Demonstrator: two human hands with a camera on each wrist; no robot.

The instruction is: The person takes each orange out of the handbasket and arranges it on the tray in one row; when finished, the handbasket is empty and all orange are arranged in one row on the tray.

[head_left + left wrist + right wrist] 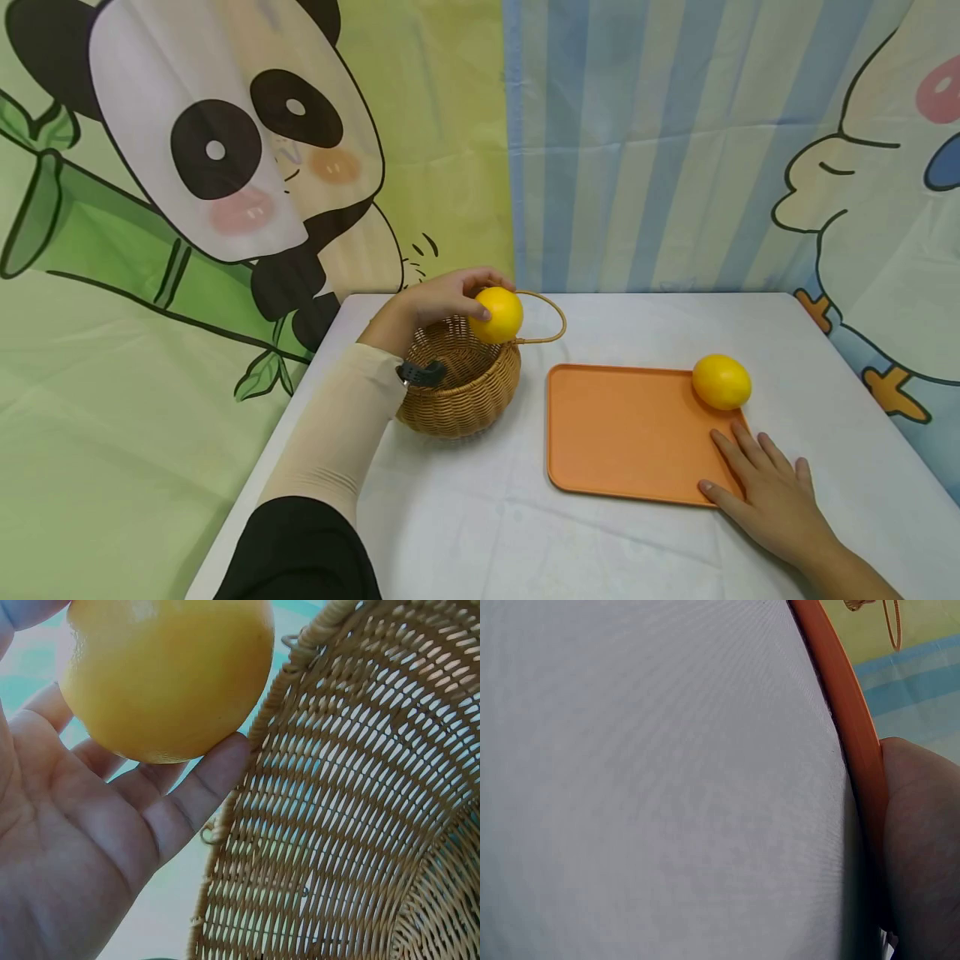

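Note:
My left hand [450, 298] grips a yellow lemon [498, 315] between thumb and fingers, above the far right rim of a round wicker basket [468, 408]. In the left wrist view the lemon [169, 675] lies against the curled fingers, beside the basket's woven wall [330, 795]. A second lemon [722, 382] rests at the far right corner of an orange tray [622, 433]. Spread fingers of my right hand [772, 500] lie on the tray's near right corner. The right wrist view shows only its thumb [922, 825] against the tray's edge [847, 697].
The basket's thin loop handle [558, 321] sticks out to the right over the white tablecloth [465, 525]. Behind the table hangs a printed curtain [450, 150] with a panda and blue stripes.

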